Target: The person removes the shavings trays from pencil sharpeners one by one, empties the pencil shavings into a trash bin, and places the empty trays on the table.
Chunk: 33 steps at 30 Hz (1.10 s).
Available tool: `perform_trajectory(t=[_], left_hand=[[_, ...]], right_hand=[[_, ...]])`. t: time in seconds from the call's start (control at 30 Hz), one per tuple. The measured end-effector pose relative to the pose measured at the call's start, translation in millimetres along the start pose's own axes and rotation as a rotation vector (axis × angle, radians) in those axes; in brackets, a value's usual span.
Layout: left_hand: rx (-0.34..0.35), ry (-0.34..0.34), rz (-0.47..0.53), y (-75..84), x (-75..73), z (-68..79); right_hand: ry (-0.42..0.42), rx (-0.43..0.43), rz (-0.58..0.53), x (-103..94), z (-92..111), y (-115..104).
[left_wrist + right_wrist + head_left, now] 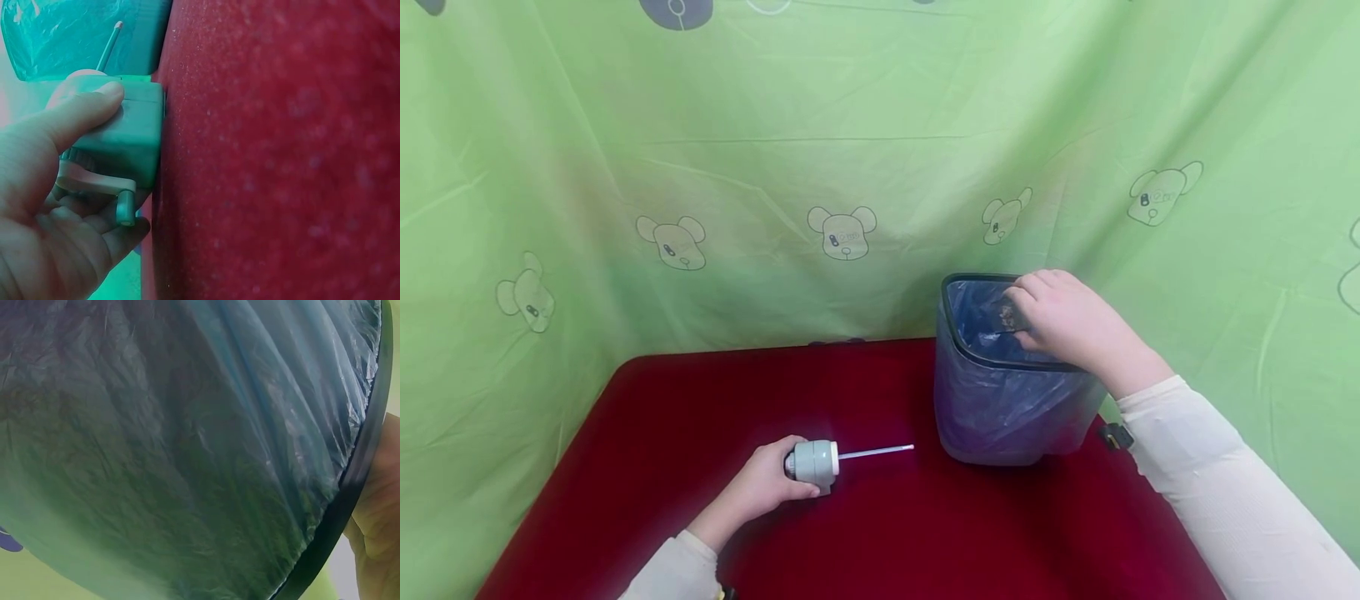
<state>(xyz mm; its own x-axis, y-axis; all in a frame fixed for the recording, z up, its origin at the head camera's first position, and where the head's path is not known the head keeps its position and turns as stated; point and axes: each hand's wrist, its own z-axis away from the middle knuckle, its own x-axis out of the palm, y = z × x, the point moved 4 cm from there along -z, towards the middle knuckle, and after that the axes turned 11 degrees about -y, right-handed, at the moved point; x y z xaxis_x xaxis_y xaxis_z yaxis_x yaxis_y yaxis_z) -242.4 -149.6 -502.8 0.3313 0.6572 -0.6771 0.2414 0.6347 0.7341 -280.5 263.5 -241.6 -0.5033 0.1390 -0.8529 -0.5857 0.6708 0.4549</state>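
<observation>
On the red table, my left hand (766, 481) grips a grey-green crank pencil sharpener (816, 463), thumb on one side and fingers on the other. A pencil (877, 452) sticks out of its front toward the bin. The left wrist view shows the sharpener's crank (100, 181) near my palm. Over the mouth of a bin (1000, 417) lined with a bluish plastic bag, my right hand (1063, 321) pinches a small dark see-through piece (1008, 317) with brownish bits on it, perhaps shavings. In the right wrist view the bin's rim hides most of that hand.
The bin stands at the right back of the red table (737, 408), its dark rim (951, 321) around the bag. Green curtains (760, 175) with bear prints hang close behind and at both sides.
</observation>
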Motion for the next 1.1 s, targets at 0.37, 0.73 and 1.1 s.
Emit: perform_trajectory(t=[0.37,0.73,1.1], left_hand=[[0.001,-0.001,-0.001,-0.4,-0.1,-0.1],[0.001,0.004,-0.001,0.3,-0.2,0.7],[0.000,0.007,-0.001,2.1,-1.4,1.2]], right_hand=[[-0.035,0.001,0.025,-0.1,-0.5,-1.6],[-0.050,-0.004,0.042,0.4,0.9,-1.3],[-0.054,-0.033,0.068,3.3,0.3,-0.8]])
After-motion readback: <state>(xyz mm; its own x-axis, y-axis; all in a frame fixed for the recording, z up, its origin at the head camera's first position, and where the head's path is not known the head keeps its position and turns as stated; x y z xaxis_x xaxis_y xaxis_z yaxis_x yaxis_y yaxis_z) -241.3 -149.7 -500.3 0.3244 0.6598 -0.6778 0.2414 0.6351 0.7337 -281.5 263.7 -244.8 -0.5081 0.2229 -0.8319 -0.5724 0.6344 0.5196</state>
